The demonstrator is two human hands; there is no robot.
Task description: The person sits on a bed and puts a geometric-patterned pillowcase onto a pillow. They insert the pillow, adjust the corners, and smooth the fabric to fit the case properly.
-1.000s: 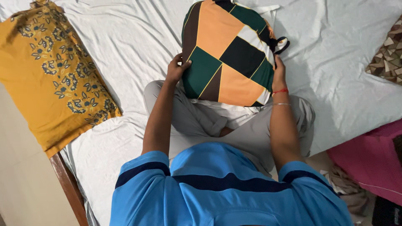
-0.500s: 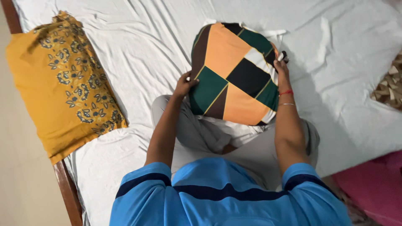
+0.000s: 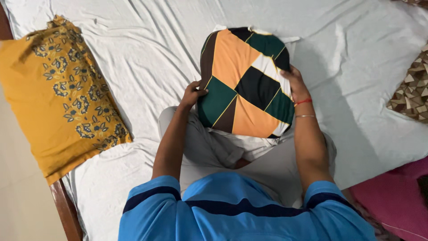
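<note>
A pillow in a geometric cover [image 3: 244,80] of orange, dark green, black and white stands on end on my lap, over the white bed sheet [image 3: 156,53]. My left hand [image 3: 191,95] grips its lower left edge, thumb on the front. My right hand [image 3: 294,80] presses against its right side, fingers curled round the edge; a red thread and a thin bangle circle that wrist. A strip of the white inner pillow [image 3: 285,39] shows at the top of the cover.
A mustard-yellow pillow with a blue floral print [image 3: 58,98] lies at the left edge of the bed, above the wooden bed frame [image 3: 67,209]. A brown patterned cushion [image 3: 412,91] sits at the right. Pink fabric [image 3: 397,196] lies at lower right.
My right hand slid down from the top right corner to the pillow's right side. The dark flap that stuck out at that corner is tucked in.
</note>
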